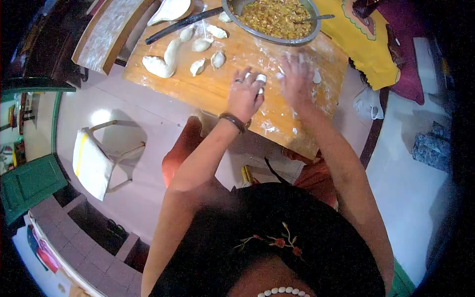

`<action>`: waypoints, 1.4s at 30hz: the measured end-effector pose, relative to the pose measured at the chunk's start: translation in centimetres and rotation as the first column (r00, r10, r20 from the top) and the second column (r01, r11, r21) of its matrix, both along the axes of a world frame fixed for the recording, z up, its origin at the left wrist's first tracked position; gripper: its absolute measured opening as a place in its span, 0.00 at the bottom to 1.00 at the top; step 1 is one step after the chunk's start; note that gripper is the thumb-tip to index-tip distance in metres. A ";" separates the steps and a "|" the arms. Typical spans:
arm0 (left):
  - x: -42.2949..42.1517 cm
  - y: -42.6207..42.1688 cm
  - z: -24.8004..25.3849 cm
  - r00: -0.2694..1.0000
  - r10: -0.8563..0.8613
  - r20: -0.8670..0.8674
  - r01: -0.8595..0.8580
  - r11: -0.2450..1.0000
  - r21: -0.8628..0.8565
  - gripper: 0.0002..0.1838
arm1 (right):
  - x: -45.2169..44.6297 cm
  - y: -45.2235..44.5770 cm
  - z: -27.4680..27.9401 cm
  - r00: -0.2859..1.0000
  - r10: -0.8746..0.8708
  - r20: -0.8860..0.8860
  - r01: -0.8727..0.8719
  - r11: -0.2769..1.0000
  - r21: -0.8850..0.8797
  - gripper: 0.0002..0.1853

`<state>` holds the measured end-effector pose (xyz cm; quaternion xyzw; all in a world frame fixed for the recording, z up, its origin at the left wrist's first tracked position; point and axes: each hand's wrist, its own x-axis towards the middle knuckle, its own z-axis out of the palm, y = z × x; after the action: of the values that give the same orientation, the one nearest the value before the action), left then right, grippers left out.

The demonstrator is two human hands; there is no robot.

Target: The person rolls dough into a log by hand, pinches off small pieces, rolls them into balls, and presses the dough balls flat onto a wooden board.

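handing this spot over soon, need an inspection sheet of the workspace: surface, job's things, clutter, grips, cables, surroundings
surface: wooden table, dusted with flour in patches
job's things: several dumplings, a bent dough strip, a metal bowl of filling with a spoon
clutter: dark rod near the dumplings; yellow cloth beside the bowl
left grip: at a white dough piece, fingers bent
right grip: low over the table, blurred; contact unclear
cables: none certain; black strip near the knees, can't tell what
surroundings: stool on pale floor, green door
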<state>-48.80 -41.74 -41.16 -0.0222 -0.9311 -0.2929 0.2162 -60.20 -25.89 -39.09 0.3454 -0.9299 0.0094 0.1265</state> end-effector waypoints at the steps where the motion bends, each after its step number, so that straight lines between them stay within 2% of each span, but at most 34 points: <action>1: -0.3 0.5 0.1 0.998 -0.061 -0.002 0.061 0.998 -0.016 0.16 | -0.4 1.1 -0.1 1.000 -0.025 0.012 0.025 1.000 0.008 0.34; 3: -0.9 1.5 -0.3 0.988 -0.149 0.039 0.151 0.988 -0.039 0.16 | -1.8 2.5 -0.3 0.997 -0.068 0.028 0.068 0.997 0.023 0.35; 6: -0.5 2.2 0.2 0.967 -0.217 0.134 0.223 0.975 -0.026 0.14 | -2.3 2.2 -1.2 0.989 0.121 0.090 -0.095 0.964 -0.250 0.34; 9: 0.4 0.8 -0.1 0.976 -0.191 0.105 0.194 0.981 -0.018 0.14 | -1.4 -1.0 -0.8 0.937 0.185 0.295 -0.050 0.910 -0.411 0.31; 10: 0.7 0.2 0.0 0.980 -0.171 0.100 0.175 0.984 -0.026 0.14 | -1.1 -2.0 -1.3 0.951 0.077 0.298 0.017 0.953 -0.302 0.31; 14: 1.2 -1.8 0.0 0.996 -0.054 0.074 0.056 0.998 -0.021 0.18 | -0.3 -4.0 -4.4 0.977 -0.017 0.210 0.068 0.969 -0.238 0.34; 18: 1.4 -1.9 1.2 0.995 0.011 0.098 -0.006 0.999 -0.049 0.21 | 1.1 -4.0 -2.2 0.969 -0.046 0.241 0.083 0.986 -0.144 0.35; 27: 2.3 -1.6 1.3 0.992 0.091 0.085 -0.089 0.996 -0.026 0.26 | 1.6 -2.5 -1.3 0.974 -0.011 0.226 0.029 0.996 -0.079 0.37; 31: 2.1 -1.5 1.3 0.991 0.127 0.042 -0.128 0.992 0.012 0.28 | 1.4 -2.7 -1.4 0.990 0.055 0.127 -0.049 0.998 -0.050 0.40; 34: 1.6 -1.2 0.7 0.994 0.104 0.047 -0.106 0.993 0.046 0.21 | -0.1 -1.3 -1.4 0.994 0.105 -0.033 -0.106 0.994 -0.012 0.38; 36: 1.0 -0.4 0.4 0.993 0.108 0.038 -0.110 0.991 0.079 0.15 | -1.6 0.2 -1.4 0.999 0.044 -0.020 -0.044 0.999 -0.002 0.36; 38: 0.0 0.9 0.3 0.998 0.064 0.018 -0.065 0.996 0.060 0.14 | -3.5 1.8 -1.9 1.000 -0.008 -0.020 0.009 0.999 0.053 0.34; 41: -0.9 2.3 0.2 1.000 0.010 0.012 -0.010 0.999 0.032 0.15 | -1.9 1.7 -0.8 0.985 -0.008 0.172 0.039 0.983 -0.178 0.34; 42: -0.8 2.7 0.2 1.000 -0.011 0.021 0.010 1.000 0.021 0.15 | -1.7 1.2 -1.2 0.978 0.045 0.204 0.008 0.967 -0.254 0.34</action>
<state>-49.60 -39.01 -40.93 -0.0218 -0.9301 -0.3039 0.2050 -61.89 -24.68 -40.27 0.3321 -0.9259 0.1653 0.0718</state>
